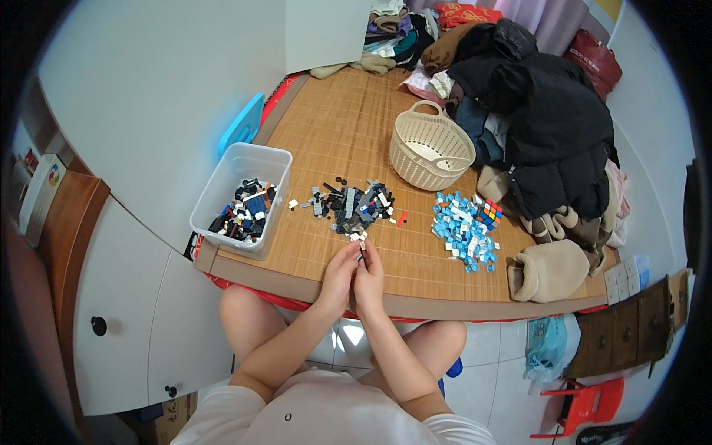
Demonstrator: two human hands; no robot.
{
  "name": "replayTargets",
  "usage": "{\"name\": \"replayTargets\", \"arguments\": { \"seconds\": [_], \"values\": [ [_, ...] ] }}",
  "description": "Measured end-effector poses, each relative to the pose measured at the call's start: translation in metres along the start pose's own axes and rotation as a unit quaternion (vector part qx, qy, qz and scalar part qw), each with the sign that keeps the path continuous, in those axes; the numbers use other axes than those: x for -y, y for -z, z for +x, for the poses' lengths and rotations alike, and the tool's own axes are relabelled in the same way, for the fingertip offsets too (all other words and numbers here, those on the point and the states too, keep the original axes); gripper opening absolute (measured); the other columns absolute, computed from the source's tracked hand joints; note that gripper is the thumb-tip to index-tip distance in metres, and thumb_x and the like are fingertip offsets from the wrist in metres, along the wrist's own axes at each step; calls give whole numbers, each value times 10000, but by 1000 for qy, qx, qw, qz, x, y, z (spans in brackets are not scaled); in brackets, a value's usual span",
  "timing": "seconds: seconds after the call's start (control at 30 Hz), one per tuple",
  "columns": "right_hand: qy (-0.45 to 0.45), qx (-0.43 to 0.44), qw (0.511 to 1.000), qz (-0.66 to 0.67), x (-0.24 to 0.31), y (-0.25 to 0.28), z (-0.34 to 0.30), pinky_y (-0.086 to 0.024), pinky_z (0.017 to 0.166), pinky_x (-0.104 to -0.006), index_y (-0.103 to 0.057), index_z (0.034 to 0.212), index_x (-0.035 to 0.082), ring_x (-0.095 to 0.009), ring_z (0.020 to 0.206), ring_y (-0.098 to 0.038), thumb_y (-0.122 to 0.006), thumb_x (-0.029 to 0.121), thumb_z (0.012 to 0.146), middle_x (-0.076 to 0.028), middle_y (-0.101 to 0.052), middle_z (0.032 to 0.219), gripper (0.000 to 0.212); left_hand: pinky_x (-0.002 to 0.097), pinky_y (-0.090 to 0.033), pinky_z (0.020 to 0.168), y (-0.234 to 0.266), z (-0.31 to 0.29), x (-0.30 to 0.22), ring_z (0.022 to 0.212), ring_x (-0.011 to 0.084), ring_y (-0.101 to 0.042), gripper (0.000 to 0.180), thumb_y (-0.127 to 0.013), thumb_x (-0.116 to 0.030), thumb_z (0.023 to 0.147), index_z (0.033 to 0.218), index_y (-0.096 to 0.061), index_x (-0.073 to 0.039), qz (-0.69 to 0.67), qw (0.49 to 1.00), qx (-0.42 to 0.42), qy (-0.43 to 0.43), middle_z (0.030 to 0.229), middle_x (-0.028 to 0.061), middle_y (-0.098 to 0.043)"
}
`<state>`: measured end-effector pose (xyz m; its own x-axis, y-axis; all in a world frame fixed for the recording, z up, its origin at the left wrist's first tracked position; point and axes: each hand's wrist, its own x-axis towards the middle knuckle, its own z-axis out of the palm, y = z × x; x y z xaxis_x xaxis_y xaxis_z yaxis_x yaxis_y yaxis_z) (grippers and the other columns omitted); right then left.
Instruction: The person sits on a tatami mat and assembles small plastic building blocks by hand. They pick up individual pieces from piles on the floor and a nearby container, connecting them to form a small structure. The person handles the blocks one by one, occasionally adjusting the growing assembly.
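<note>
A bin (256, 159) at left held mixed bricks (248, 211). Dark bricks (352, 204) lay mid-mat (341, 119). Nearer, the left hand (340, 277) and right hand (369, 282) jointly pinched a small piece (363, 246). A basket (423, 167) stood far right; blue-white bricks (463, 230) lay nearer.

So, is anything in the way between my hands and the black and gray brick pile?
Nothing visible blocks the way. Your left hand and right hand, together holding a small piece, are at the near side of the black and gray brick pile. Only a few small white bricks lie there.
</note>
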<state>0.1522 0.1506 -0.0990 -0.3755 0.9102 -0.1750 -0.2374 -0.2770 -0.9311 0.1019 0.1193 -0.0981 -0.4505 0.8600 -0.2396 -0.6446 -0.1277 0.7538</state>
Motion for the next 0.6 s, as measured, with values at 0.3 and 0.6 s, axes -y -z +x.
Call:
{"name": "replayTargets", "arguments": {
  "seconds": [0.3,0.6],
  "values": [
    [23,-6,999,32,2,-1,-13,-290,1029,-299,-338,1316,-43,-231,1239,-376,-324,-114,812,-175,-381,1337,509,306,-292,1044,1,-12,5,1259,210,-361,441,-347,-16,877,1313,-340,55,-30,999,-8,-14,1341,169,-381],
    [33,6,995,91,6,-4,-20,-357,974,-279,-357,1311,-36,-196,1175,-440,-344,-114,818,-144,-425,1301,499,299,-305,1036,-7,-26,-5,1258,206,-364,439,-340,7,872,1307,-344,60,-38,998,11,-58,1343,174,-377]
  ]
}}
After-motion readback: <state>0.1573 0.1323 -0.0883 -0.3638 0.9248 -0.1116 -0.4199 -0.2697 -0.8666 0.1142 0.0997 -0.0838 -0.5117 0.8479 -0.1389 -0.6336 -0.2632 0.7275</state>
